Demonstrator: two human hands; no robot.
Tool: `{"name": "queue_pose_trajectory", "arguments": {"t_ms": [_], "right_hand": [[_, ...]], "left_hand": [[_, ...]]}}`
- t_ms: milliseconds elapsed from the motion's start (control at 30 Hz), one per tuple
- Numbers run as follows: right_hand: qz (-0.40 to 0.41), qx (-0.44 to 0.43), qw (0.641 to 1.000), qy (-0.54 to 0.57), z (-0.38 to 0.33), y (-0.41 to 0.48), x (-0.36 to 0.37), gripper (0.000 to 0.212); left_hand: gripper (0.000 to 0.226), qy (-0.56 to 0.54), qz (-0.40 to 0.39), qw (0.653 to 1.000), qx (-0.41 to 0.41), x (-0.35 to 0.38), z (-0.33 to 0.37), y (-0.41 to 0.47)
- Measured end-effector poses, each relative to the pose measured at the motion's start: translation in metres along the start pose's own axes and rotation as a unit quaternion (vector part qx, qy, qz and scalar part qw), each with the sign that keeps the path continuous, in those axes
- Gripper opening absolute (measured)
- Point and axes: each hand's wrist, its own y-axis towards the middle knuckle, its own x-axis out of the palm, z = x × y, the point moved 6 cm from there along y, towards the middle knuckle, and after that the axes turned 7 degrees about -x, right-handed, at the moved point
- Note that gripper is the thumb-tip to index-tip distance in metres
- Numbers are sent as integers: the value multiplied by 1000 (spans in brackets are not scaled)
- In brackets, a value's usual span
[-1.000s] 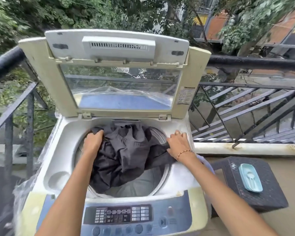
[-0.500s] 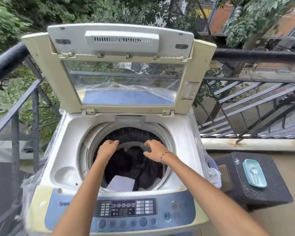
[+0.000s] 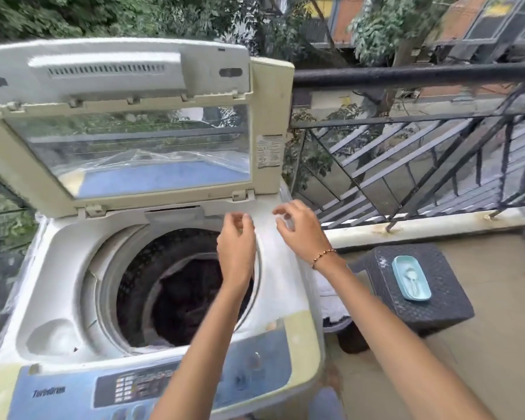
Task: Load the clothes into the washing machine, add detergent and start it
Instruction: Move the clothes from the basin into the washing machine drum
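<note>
A white top-loading washing machine point(image 3: 58, 268) stands in front of me with its lid point(image 3: 128, 116) raised. Dark clothes point(image 3: 188, 298) lie deep in the drum, with a bit of white cloth at the front bottom. My left hand point(image 3: 235, 247) hovers over the drum's right rim, fingers loosely curled, holding nothing. My right hand point(image 3: 300, 231) is above the machine's right top edge, fingers spread and empty. The control panel point(image 3: 140, 386) runs along the near edge. A pale blue dish point(image 3: 411, 277) with a scoop rests on a dark woven stool point(image 3: 419, 301) to the right.
A black metal railing point(image 3: 406, 74) encloses the balcony behind and to the right of the machine. A low concrete ledge point(image 3: 422, 225) runs under the railing. White laundry point(image 3: 331, 298) shows between the machine and the stool. Trees and buildings lie beyond.
The dark garment went from the drum's rim down into the tub. Both hands let go of it and rose out, moving right. My view has swung to the right.
</note>
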Motion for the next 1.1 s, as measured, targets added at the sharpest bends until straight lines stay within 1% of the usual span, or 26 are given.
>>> {"name": "queue_pose_trajectory", "arguments": {"t_ms": [100, 167, 267, 367, 467, 533, 633, 733, 800, 833, 933, 1000, 1100], "right_hand": [[33, 35, 999, 5, 52, -7, -37, 16], [36, 61, 997, -5, 94, -16, -56, 15], [8, 121, 992, -19, 160, -31, -71, 15], [-35, 189, 981, 2, 232, -47, -69, 15], [-96, 235, 967, 11, 302, -66, -51, 17], [-118, 253, 960, 21, 340, -79, -35, 17], [-170, 278, 944, 38, 398, -103, 9, 18], [-234, 289, 927, 47, 447, -130, 64, 19], [-262, 294, 918, 41, 479, -145, 102, 21], [-275, 299, 913, 41, 493, -153, 121, 23], [-311, 307, 898, 46, 525, -170, 172, 33], [-329, 303, 893, 47, 544, -180, 204, 45], [-368, 301, 879, 45, 566, -193, 243, 64]], "left_hand": [[11, -29, -13, 999, 30, 54, 27, -23], [9, -31, -35, 998, 36, 99, 37, -37], [9, -10, -72, 997, 27, 175, 35, -50], [16, 27, -93, 995, -27, 247, 10, -43], [19, 86, -100, 988, -80, 308, -34, -23], [21, 132, -111, 979, -106, 337, -71, -9], [23, 212, -147, 956, -141, 374, -140, 8], [15, 264, -196, 926, -187, 397, -219, 21], [10, 295, -206, 907, -217, 406, -269, 30], [14, 312, -208, 898, -231, 409, -293, 34], [24, 340, -210, 879, -260, 415, -354, 44], [24, 345, -210, 870, -283, 419, -391, 49], [26, 339, -201, 865, -310, 422, -426, 53]]}}
